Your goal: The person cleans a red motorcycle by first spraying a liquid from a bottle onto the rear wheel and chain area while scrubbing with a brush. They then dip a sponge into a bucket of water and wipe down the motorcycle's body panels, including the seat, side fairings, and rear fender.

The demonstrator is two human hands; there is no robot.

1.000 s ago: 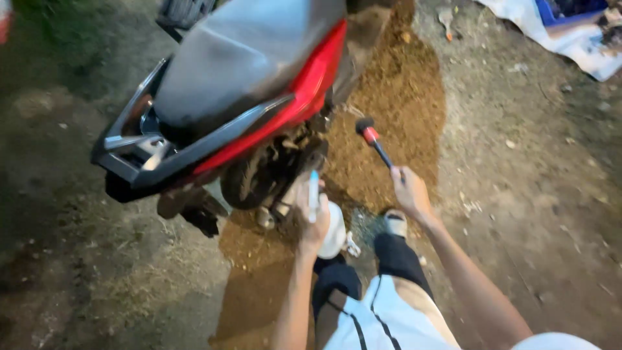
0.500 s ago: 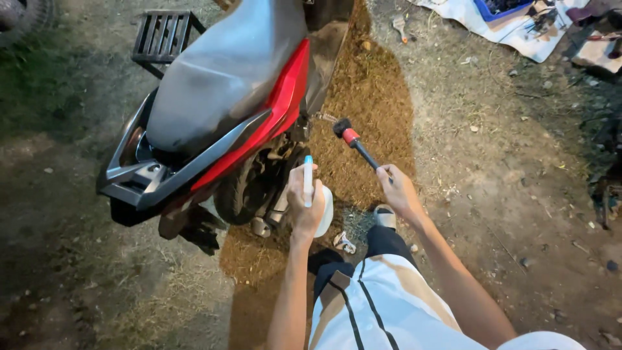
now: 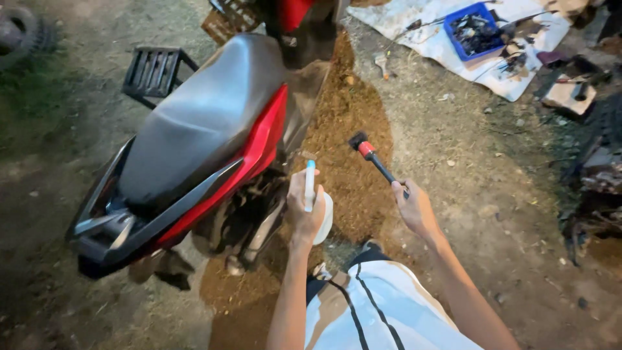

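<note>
Two hands, left hand point(image 3: 304, 207) gripping spray bottle point(image 3: 319, 210), right hand point(image 3: 414, 209) brush point(image 3: 372, 155)

"What's the ground like?"

"Bare dirt point(image 3: 492, 214), with a brown damp patch point(image 3: 353, 129) running ahead of the hands."

"And farther off?"

"A white sheet point(image 3: 447, 58) far right ahead, carrying a blue tray point(image 3: 476, 29) of dark parts. A tyre point(image 3: 23, 35) lies far left on grass. The light is dim."

Outdoor repair yard: dirt ground point(image 3: 453, 194), scooter point(image 3: 194, 149), parts on tarp point(image 3: 447, 39), old tyre point(image 3: 19, 35).
</note>
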